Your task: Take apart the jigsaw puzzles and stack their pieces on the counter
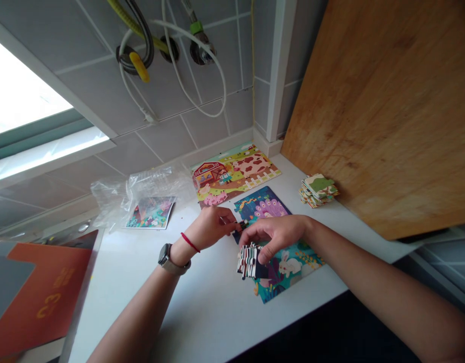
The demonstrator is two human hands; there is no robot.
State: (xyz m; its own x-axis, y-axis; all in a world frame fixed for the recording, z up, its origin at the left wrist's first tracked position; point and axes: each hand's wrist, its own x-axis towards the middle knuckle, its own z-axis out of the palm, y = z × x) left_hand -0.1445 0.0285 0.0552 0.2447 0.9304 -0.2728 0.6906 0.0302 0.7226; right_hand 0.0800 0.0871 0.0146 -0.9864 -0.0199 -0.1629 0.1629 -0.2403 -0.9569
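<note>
My right hand [280, 236] is closed around a stack of jigsaw puzzle pieces [248, 261], their striped edges facing left. Beneath it lies a partly joined puzzle with a white rabbit [290, 264] on teal ground and a purple peacock [269, 207] on dark blue. Between finger and thumb, my left hand [214, 228] pinches a small dark puzzle piece [240, 226] at the puzzle's left edge. A watch and a red cord are on my left wrist. My hands hide the puzzle's middle.
A farm picture puzzle [236, 174] lies against the tiled wall. Another pile of pieces [318, 190] sits by the wooden board [384, 116] at right. Clear plastic wrapping [149, 181] and a small picture card [151, 212] lie left. An orange box [47, 292] stands far left.
</note>
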